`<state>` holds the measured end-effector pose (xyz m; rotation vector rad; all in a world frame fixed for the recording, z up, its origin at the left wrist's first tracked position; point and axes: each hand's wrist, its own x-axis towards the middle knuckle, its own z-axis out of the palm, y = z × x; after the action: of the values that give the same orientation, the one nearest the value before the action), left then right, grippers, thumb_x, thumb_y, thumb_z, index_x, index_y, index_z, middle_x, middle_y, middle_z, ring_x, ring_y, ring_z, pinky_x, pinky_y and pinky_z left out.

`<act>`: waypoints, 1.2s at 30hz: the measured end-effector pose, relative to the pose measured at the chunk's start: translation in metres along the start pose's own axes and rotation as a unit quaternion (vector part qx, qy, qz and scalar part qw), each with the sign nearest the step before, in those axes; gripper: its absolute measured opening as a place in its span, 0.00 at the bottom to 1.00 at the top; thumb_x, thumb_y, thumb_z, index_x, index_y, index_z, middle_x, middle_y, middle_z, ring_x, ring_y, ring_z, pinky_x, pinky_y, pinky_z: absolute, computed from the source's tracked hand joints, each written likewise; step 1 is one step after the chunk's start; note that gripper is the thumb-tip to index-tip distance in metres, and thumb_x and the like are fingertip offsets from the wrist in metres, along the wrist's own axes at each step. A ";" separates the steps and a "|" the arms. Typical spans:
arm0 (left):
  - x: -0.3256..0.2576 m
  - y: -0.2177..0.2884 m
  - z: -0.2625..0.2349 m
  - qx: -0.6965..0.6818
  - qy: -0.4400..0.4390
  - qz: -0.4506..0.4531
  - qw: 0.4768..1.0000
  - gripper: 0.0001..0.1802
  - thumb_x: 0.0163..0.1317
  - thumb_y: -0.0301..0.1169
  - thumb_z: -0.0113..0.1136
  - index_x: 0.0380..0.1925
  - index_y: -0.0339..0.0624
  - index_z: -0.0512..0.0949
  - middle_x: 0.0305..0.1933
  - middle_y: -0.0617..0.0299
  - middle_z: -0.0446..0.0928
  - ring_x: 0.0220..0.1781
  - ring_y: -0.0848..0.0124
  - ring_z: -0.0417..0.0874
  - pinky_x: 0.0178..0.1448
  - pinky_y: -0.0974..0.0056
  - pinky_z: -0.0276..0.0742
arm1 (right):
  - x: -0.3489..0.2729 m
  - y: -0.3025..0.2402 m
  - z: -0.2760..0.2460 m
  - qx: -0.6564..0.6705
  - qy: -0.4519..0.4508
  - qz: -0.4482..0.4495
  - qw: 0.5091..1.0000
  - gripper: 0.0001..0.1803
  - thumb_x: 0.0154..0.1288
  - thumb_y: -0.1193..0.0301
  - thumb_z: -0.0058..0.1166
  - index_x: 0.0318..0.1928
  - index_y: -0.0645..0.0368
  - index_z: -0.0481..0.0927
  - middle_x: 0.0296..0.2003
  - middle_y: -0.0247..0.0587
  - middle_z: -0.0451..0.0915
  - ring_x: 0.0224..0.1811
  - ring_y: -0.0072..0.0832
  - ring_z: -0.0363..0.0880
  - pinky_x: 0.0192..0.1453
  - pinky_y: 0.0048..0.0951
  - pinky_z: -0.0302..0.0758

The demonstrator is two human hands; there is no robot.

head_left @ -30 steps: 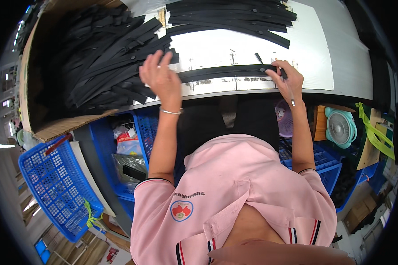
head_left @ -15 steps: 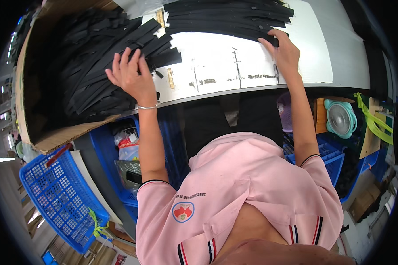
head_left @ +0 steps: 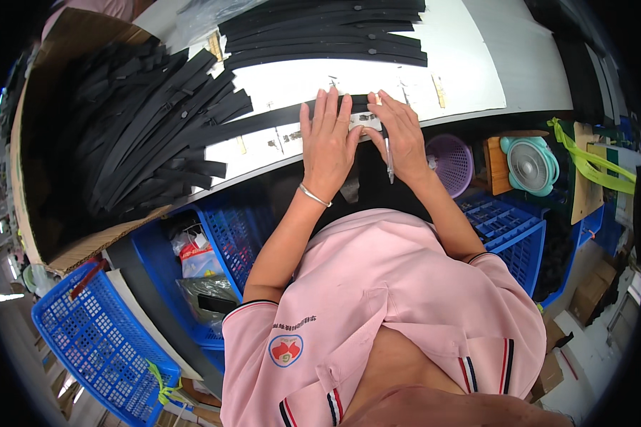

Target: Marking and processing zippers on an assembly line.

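A long black fabric strip (head_left: pixel 263 124) runs from the heap of black strips (head_left: pixel 149 135) on the left to under my hands, along the front of the white work board (head_left: pixel 306 78). My left hand (head_left: pixel 327 139) lies flat across it, fingers stretched, pressing from above. Beside it, my right hand (head_left: pixel 400 135) rests its fingertips on the strip's right end, thumbs nearly touching. A slim silvery pen-like tool (head_left: pixel 389 160) is tucked in my right hand and points down toward me. More black strips (head_left: pixel 320 43) lie side by side at the back, some bearing small dark pieces.
A cardboard box (head_left: pixel 32 178) surrounds the heap at left. Clear plastic (head_left: pixel 210 18) lies at the back. Below the table edge are blue crates (head_left: pixel 228 228), a purple basket (head_left: pixel 452 167) and a teal fan (head_left: pixel 530 166). A blue basket (head_left: pixel 100 334) stands lower left.
My left hand has moved right from the heap, and a strip now stretches out from it. My right hand has left the back strips and come nearer, beside my left.
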<state>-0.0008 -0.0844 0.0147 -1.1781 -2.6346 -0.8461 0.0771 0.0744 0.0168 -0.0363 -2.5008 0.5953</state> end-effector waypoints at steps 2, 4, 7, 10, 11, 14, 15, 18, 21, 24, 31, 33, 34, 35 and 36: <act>-0.007 0.001 -0.002 0.017 -0.028 -0.014 0.999 0.40 0.70 0.37 0.64 0.78 0.39 0.60 0.82 0.45 0.57 0.85 0.50 0.54 0.83 0.39 0.44 | -0.005 0.012 -0.007 -0.020 -0.016 -0.001 1.000 0.24 0.62 0.72 0.69 0.59 0.57 0.78 0.61 0.40 0.83 0.69 0.37 0.76 0.72 0.45 0.67; -0.016 -0.002 -0.004 0.022 -0.026 -0.035 0.999 0.40 0.70 0.39 0.64 0.78 0.39 0.60 0.82 0.46 0.57 0.85 0.50 0.53 0.83 0.38 0.42 | -0.009 0.031 -0.016 -0.040 -0.034 0.003 0.999 0.25 0.64 0.69 0.68 0.61 0.56 0.77 0.64 0.37 0.81 0.73 0.37 0.73 0.79 0.51 0.56; -0.026 -0.010 -0.012 0.049 -0.019 -0.072 0.996 0.40 0.70 0.42 0.64 0.76 0.36 0.61 0.82 0.46 0.58 0.85 0.49 0.53 0.82 0.34 0.36 | -0.013 0.062 -0.031 -0.108 -0.022 0.016 0.994 0.25 0.66 0.68 0.67 0.63 0.55 0.77 0.65 0.34 0.80 0.74 0.34 0.71 0.81 0.51 0.54; -0.039 -0.020 -0.026 0.084 -0.015 -0.111 0.990 0.41 0.70 0.45 0.64 0.75 0.34 0.62 0.81 0.46 0.59 0.84 0.49 0.54 0.80 0.28 0.32 | -0.018 0.086 -0.045 -0.136 -0.024 0.026 0.990 0.25 0.67 0.70 0.66 0.63 0.53 0.77 0.65 0.31 0.80 0.74 0.33 0.70 0.82 0.50 0.52; -0.044 -0.024 -0.030 0.095 -0.015 -0.131 0.987 0.41 0.70 0.45 0.63 0.75 0.34 0.62 0.81 0.48 0.59 0.84 0.49 0.54 0.79 0.27 0.30 | -0.020 0.088 -0.045 -0.132 -0.025 0.022 0.991 0.25 0.67 0.70 0.66 0.63 0.53 0.77 0.65 0.31 0.80 0.74 0.33 0.70 0.82 0.50 0.52; -0.059 -0.044 -0.040 0.096 0.002 -0.162 0.982 0.41 0.71 0.47 0.62 0.76 0.38 0.62 0.82 0.51 0.59 0.85 0.52 0.53 0.79 0.27 0.27 | -0.023 0.089 -0.044 -0.130 -0.014 0.020 0.991 0.22 0.67 0.71 0.66 0.61 0.53 0.79 0.65 0.31 0.81 0.73 0.30 0.71 0.82 0.48 0.53; -0.063 -0.049 -0.044 0.088 0.018 -0.176 0.980 0.41 0.71 0.47 0.61 0.78 0.40 0.61 0.83 0.53 0.58 0.85 0.53 0.52 0.80 0.29 0.26 | -0.023 0.089 -0.044 -0.130 -0.015 0.018 0.991 0.22 0.67 0.71 0.66 0.61 0.53 0.79 0.65 0.31 0.81 0.73 0.30 0.71 0.82 0.48 0.53; -0.070 -0.061 -0.050 0.091 0.025 -0.170 0.981 0.42 0.69 0.47 0.64 0.77 0.40 0.62 0.81 0.54 0.61 0.85 0.55 0.54 0.81 0.32 0.27 | -0.021 0.085 -0.044 -0.122 -0.014 0.043 0.991 0.22 0.68 0.73 0.65 0.61 0.53 0.79 0.63 0.32 0.82 0.73 0.30 0.72 0.82 0.47 0.54; -0.072 -0.065 -0.050 0.083 0.033 -0.160 0.983 0.42 0.68 0.47 0.66 0.76 0.40 0.63 0.81 0.55 0.62 0.85 0.56 0.55 0.82 0.34 0.28 | -0.014 0.078 -0.044 -0.114 -0.007 0.055 0.992 0.18 0.70 0.73 0.62 0.59 0.53 0.81 0.60 0.33 0.84 0.71 0.31 0.74 0.80 0.47 0.58; -0.072 -0.067 -0.048 0.081 0.045 -0.156 0.983 0.42 0.67 0.48 0.67 0.75 0.39 0.64 0.80 0.54 0.64 0.84 0.56 0.56 0.82 0.35 0.29 | 0.009 0.043 -0.038 -0.009 0.006 0.068 0.998 0.15 0.73 0.73 0.58 0.58 0.53 0.82 0.56 0.34 0.86 0.66 0.33 0.77 0.78 0.44 0.63; -0.073 -0.069 -0.047 0.078 0.051 -0.157 0.983 0.44 0.65 0.49 0.68 0.75 0.39 0.65 0.79 0.53 0.65 0.83 0.56 0.59 0.82 0.34 0.32 | 0.072 -0.058 0.026 0.326 -0.055 0.146 0.932 0.08 0.73 0.70 0.60 0.47 0.58 0.87 0.40 0.37 0.87 0.39 0.25 0.81 0.47 0.26 0.74; -0.071 -0.067 -0.046 0.071 0.052 -0.160 0.983 0.44 0.65 0.49 0.68 0.75 0.40 0.65 0.79 0.54 0.65 0.83 0.56 0.59 0.82 0.34 0.32 | 0.082 -0.068 0.049 0.373 -0.059 0.159 0.912 0.08 0.73 0.70 0.60 0.45 0.60 0.88 0.37 0.35 0.87 0.34 0.21 0.80 0.39 0.23 0.74; -0.070 -0.067 -0.046 0.067 0.053 -0.162 0.983 0.44 0.65 0.49 0.68 0.75 0.41 0.65 0.79 0.54 0.65 0.83 0.56 0.59 0.82 0.34 0.32 | 0.082 -0.067 0.064 0.379 -0.078 0.181 0.904 0.08 0.73 0.70 0.61 0.45 0.61 0.87 0.34 0.34 0.86 0.29 0.18 0.76 0.34 0.22 0.71; -0.070 -0.066 -0.046 0.066 0.054 -0.164 0.983 0.44 0.65 0.49 0.68 0.75 0.41 0.65 0.79 0.54 0.65 0.83 0.56 0.59 0.82 0.34 0.32 | 0.082 -0.066 0.077 0.385 -0.096 0.202 0.895 0.08 0.72 0.71 0.61 0.45 0.62 0.87 0.32 0.33 0.85 0.25 0.16 0.73 0.29 0.21 0.69; -0.069 -0.065 -0.047 0.064 0.053 -0.164 0.983 0.43 0.66 0.50 0.67 0.75 0.43 0.65 0.79 0.55 0.65 0.83 0.57 0.59 0.81 0.34 0.33 | 0.081 -0.065 0.086 0.397 -0.093 0.206 0.889 0.09 0.71 0.72 0.61 0.41 0.66 0.86 0.33 0.34 0.87 0.20 0.17 0.73 0.26 0.23 0.68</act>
<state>-0.0051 -0.1891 0.0022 -0.6590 -2.7863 -0.7473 -0.0303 -0.0067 0.0223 -0.2104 -2.2322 1.8311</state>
